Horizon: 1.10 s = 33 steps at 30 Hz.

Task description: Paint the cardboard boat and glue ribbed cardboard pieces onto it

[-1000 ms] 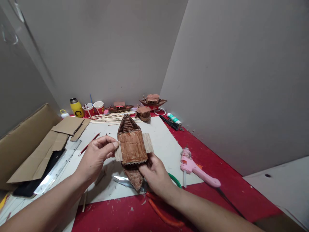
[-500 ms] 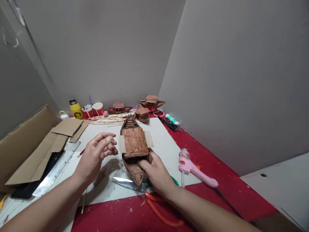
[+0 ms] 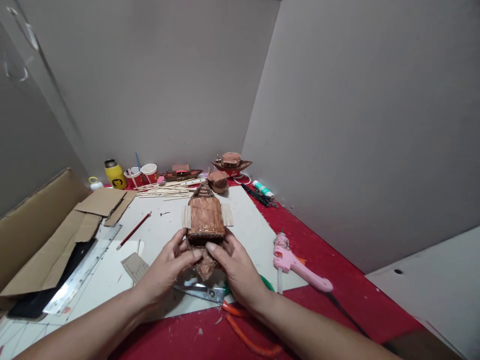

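Between my two hands is a brown model boat (image 3: 206, 217) with a glossy roof and a pale slatted flap on each side. Its pointed near end faces me. My left hand (image 3: 170, 262) grips the hull on the left, thumb on the near deck. My right hand (image 3: 236, 265) holds the right side, its thumb on the deck by the roof's near edge. Under the boat and hands lies a pair of scissors (image 3: 202, 291) with orange and green handles, partly hidden.
A pink glue gun (image 3: 287, 255) lies to the right. Cardboard pieces (image 3: 101, 201), a metal ruler (image 3: 86, 270) and a red pencil (image 3: 133, 231) are on the left. Behind are thin wooden sticks (image 3: 165, 189), paper cups (image 3: 149, 173), a yellow bottle (image 3: 115, 174) and another model boat (image 3: 231, 162).
My left hand has moved right and down from beside the boat and taken hold of its left side. The pencil and a small grey card now show. My right hand keeps its grip.
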{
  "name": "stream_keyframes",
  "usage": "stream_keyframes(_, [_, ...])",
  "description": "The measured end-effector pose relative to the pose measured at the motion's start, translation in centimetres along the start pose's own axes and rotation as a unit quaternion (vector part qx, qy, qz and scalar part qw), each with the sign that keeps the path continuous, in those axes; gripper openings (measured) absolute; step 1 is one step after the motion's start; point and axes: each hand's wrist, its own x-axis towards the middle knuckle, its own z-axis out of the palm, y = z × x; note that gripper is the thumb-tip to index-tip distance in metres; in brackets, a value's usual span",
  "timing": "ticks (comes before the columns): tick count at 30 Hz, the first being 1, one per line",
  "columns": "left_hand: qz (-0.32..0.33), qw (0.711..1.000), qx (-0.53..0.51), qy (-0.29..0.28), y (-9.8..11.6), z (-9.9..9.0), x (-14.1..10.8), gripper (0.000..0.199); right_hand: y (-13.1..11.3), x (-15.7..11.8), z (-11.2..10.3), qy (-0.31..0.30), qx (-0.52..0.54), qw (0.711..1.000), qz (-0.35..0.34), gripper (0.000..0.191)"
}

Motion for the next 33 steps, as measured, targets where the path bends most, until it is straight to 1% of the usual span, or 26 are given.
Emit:
stream_keyframes(2, [0.009,1.000,-0.009,0.005,0.2,-0.1,0.1,0.063,0.0,-0.1,0.0,-0.026,0.015,1.000,-0.002,0.045])
stream_keyframes(6, [0.021,1.000,0.004,0.022,0.9,-0.7,0.6,0.041,-0.3,-0.3,0.1,-0.062,0.014,0.998,-0.003,0.054])
stream_keyframes(8, [0.025,1.000,0.003,0.018,1.3,-1.1,0.8,0.030,-0.6,-0.4,0.0,-0.075,0.005,0.997,-0.004,0.054])
stream_keyframes(10, [0.030,0.999,-0.009,0.008,1.8,-1.4,1.0,0.025,-0.8,-0.5,-0.1,-0.079,-0.013,0.997,-0.003,0.052])
stream_keyframes(12, [0.035,0.999,-0.023,0.002,2.3,-1.6,1.1,0.025,-1.0,-0.5,-0.5,-0.057,-0.035,0.998,-0.007,0.051])
stream_keyframes(15, [0.034,0.999,-0.033,-0.010,3.0,-1.9,1.2,0.027,-1.1,-0.5,-1.2,0.013,-0.042,0.999,-0.031,0.040])
stream_keyframes(17, [0.005,0.999,-0.032,-0.028,3.4,-2.2,1.3,0.025,-1.3,-0.4,-1.7,0.046,-0.033,0.997,-0.047,0.030])
stream_keyframes(20, [-0.058,0.997,-0.019,-0.047,3.7,-2.7,1.5,0.019,-1.8,-0.1,-2.3,0.070,-0.029,0.994,-0.079,0.023])
stream_keyframes(23, [-0.087,0.995,-0.016,-0.054,3.7,-3.1,1.7,0.015,-2.6,0.7,-2.9,0.113,-0.047,0.985,-0.120,0.020])
stream_keyframes(26, [-0.103,0.993,-0.013,-0.059,3.6,-3.5,1.8,0.014,-3.1,1.8,-3.7,0.162,-0.080,0.972,-0.150,0.023])
stream_keyframes(27, [-0.108,0.992,-0.011,-0.060,3.5,-3.6,1.8,0.014,-3.2,2.1,-3.9,0.170,-0.094,0.969,-0.152,0.026])
stream_keyframes(29, [-0.116,0.991,-0.008,-0.063,3.5,-3.8,1.9,0.013,-3.3,2.7,-4.4,0.165,-0.126,0.967,-0.145,0.033])
stream_keyframes(33, [-0.116,0.991,-0.007,-0.068,3.8,-3.8,1.9,0.013,-3.3,3.0,-4.8,0.123,-0.174,0.969,-0.122,0.045])
